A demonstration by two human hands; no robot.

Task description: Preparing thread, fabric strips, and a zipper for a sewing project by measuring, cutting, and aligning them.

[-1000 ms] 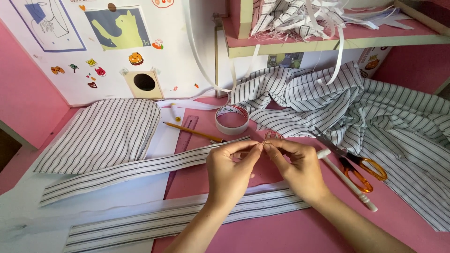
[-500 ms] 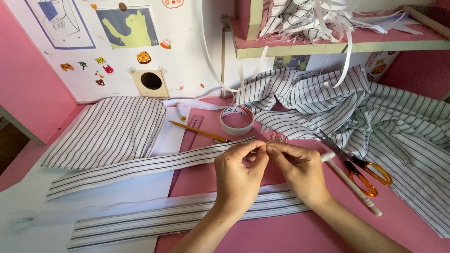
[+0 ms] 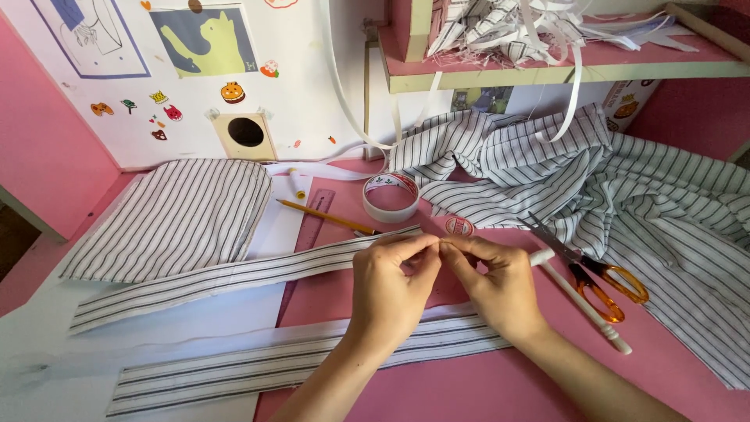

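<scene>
My left hand [image 3: 389, 287] and my right hand [image 3: 500, 287] meet over the pink tabletop [image 3: 484, 383], thumbs and forefingers pinched tip to tip. Something tiny is held between them, too small to identify. The fingertips sit just at the right end of the upper striped fabric strip [image 3: 234, 273], which runs off to the left. A second striped strip [image 3: 273, 366] lies nearer to me, passing under both wrists.
A tape roll [image 3: 391, 198], a pencil [image 3: 324, 216], a pink ruler [image 3: 310, 228] and a small round red disc [image 3: 458, 227] lie beyond the hands. Orange-handled scissors [image 3: 598, 273] and a white pen [image 3: 582, 303] lie right. A striped cut piece [image 3: 180, 215] is left, heaped striped cloth [image 3: 625, 184] right.
Both hands have stayed pinched at the strip's end, with the fingertips drawn slightly closer together. The view has shifted a little.
</scene>
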